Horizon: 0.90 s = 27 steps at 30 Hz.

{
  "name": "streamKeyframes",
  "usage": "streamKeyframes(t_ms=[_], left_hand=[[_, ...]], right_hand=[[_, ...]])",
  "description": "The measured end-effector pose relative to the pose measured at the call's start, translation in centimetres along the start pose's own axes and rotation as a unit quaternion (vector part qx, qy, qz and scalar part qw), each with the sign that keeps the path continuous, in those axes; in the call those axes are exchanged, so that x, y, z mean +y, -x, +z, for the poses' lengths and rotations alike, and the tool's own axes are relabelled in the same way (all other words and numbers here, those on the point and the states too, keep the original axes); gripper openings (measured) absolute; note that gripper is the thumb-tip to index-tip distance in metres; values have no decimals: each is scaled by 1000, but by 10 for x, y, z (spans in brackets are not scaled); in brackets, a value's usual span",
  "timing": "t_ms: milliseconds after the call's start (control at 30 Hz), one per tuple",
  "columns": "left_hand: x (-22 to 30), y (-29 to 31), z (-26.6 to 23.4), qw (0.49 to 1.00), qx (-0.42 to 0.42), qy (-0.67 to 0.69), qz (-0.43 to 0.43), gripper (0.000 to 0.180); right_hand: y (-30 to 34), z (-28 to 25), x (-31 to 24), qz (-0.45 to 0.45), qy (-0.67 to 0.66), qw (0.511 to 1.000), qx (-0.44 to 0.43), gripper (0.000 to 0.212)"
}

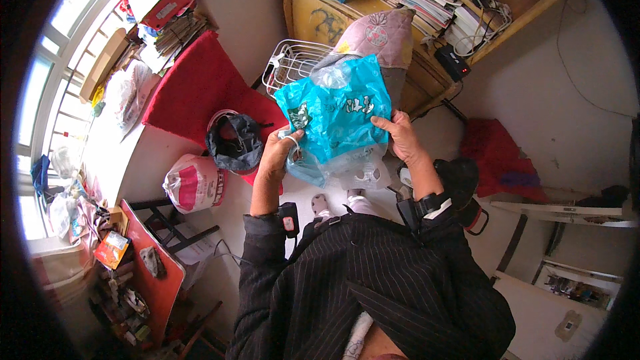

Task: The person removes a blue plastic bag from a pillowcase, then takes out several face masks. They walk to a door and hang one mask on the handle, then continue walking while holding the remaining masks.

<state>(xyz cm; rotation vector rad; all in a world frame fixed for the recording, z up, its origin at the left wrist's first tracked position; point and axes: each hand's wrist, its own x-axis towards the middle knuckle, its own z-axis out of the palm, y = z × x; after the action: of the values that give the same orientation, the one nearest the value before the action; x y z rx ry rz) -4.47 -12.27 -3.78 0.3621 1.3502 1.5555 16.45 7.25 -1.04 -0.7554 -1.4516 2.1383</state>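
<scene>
A teal plastic bag with white and dark print is spread out in front of my chest, held by its two sides. My left hand pinches its left edge, with a whitish loop around a finger. My right hand grips the right edge, thumb on top and fingers mostly hidden behind. A clear plastic bag hangs below the teal one, partly covered by it; whether either hand holds it too, I cannot tell. Another clear crumpled piece shows at the teal bag's top.
Beyond the bag stand a white wire basket and a pink patterned cloth cover. At left are a red cloth, a dark fabric bag and a pink-and-white bag. Shelves with papers rise at far right.
</scene>
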Motion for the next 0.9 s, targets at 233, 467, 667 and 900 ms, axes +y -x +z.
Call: streamKeyframes(t_ms=[233,467,667,900], left_hand=[[4,8,-4,995,-28,-97,24,18],[5,8,-17,987,-105,-114,34,20],[9,14,-11,992,-121,29,-1,40],[-8,9,0,974,-118,192,25,53]], right_hand=[[-2,-2,-3,-27,65,998,0,22],[-2,-7,-18,35,65,997,-24,32],[-1,-6,-22,68,9,996,-55,41],[-4,-4,-10,110,-41,993,13,48]])
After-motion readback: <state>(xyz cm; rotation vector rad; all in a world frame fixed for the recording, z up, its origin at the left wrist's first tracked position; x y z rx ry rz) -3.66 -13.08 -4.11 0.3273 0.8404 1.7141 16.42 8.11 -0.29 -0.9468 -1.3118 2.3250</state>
